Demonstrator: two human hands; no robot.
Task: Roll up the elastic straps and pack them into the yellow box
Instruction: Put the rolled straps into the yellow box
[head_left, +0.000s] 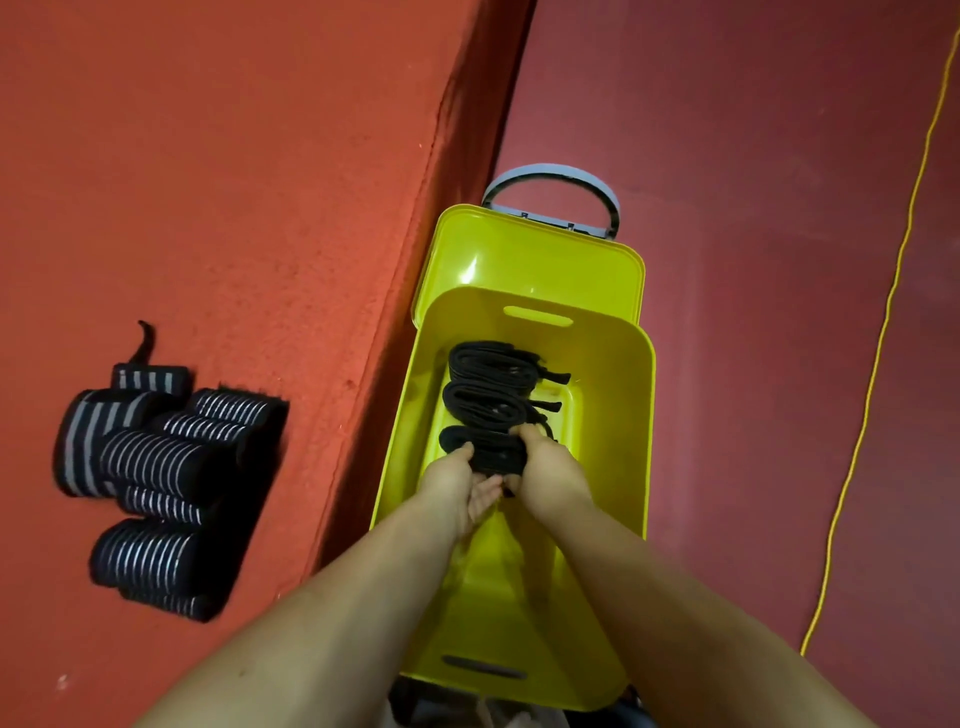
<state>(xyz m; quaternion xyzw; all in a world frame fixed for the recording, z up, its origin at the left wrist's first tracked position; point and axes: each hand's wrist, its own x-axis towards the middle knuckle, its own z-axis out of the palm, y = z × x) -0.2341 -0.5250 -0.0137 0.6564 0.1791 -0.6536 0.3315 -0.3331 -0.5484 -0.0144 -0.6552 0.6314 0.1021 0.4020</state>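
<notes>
Yellow box (618, 415) walls leave bare floor nearer the person. A rolled black strap (485, 452) is gripped between the left hand (457, 488) and right hand (550, 467), fingers curled round it.

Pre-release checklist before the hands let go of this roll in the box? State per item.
1. Roll held: ok. Left hand and right hand both grip the black strap roll.
2. Roll inside the yellow box: ok, held low between its walls.
3. Resting on the box floor: cannot tell, the hands hide its underside.
4. Lined up with the packed rolls: ok, it sits at the near end of their row, close against them.
5. Space for more: ok, the near part of the box floor is bare.
6. Work left: not ok, striped rolls lie on the orange mat outside the box.
</notes>
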